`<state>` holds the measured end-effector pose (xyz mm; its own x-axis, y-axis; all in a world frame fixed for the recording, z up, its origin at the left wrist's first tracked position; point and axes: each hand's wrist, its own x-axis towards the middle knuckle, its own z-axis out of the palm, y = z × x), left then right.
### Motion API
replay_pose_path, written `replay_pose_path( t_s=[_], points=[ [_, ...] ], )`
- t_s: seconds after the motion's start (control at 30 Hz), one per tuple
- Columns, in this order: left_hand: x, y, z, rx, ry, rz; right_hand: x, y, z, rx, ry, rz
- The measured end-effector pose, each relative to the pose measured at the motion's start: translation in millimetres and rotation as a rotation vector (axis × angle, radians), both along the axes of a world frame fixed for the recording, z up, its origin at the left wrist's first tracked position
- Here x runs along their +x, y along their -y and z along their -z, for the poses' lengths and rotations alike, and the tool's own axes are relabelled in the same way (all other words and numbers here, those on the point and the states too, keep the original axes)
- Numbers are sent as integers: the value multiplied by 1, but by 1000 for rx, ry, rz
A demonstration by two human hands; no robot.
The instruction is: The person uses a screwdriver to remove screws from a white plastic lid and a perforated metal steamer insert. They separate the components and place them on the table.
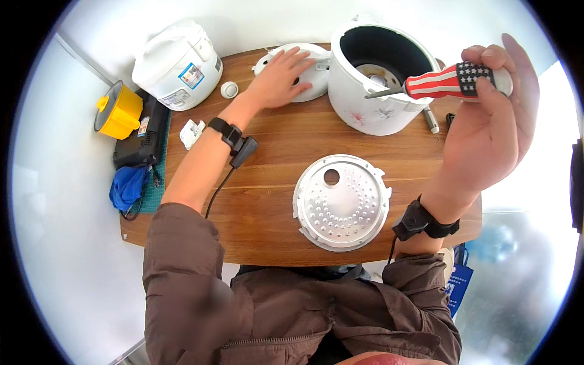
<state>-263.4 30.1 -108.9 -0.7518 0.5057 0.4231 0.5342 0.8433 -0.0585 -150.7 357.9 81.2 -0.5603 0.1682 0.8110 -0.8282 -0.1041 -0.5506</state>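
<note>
My right hand (486,115) is raised at the right, its fingers closed round the handle of a screwdriver (441,85). The handle is red, white and black with stars, and the metal shaft points left across the front of a white rice cooker body (359,109). That body stands without its lid, dark inside, with a metal disc at the bottom. My left hand (281,80) has its fingers spread over a white round lid part (313,76) left of the cooker body. Whether it presses on the part I cannot tell. A dimpled metal disc (344,204) with one hole lies near me.
At the back left stands a closed white rice cooker (179,67). A yellow container (121,109) sits by a black case (141,143), with a blue cloth (129,187) in front on a green mat (155,193). A small white cap (229,90) and a white plastic piece (191,134) lie nearby.
</note>
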Motion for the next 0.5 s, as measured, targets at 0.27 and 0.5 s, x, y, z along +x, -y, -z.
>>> replay_pose_path(
  t_s=[0.27,0.5],
  points=[
    [20,-17,16,-25,103,-214,-4,7,5,72,-32,-10],
    [11,-19,21,-34,117,-316,-2,10,6,99,0,-48]
  ],
)
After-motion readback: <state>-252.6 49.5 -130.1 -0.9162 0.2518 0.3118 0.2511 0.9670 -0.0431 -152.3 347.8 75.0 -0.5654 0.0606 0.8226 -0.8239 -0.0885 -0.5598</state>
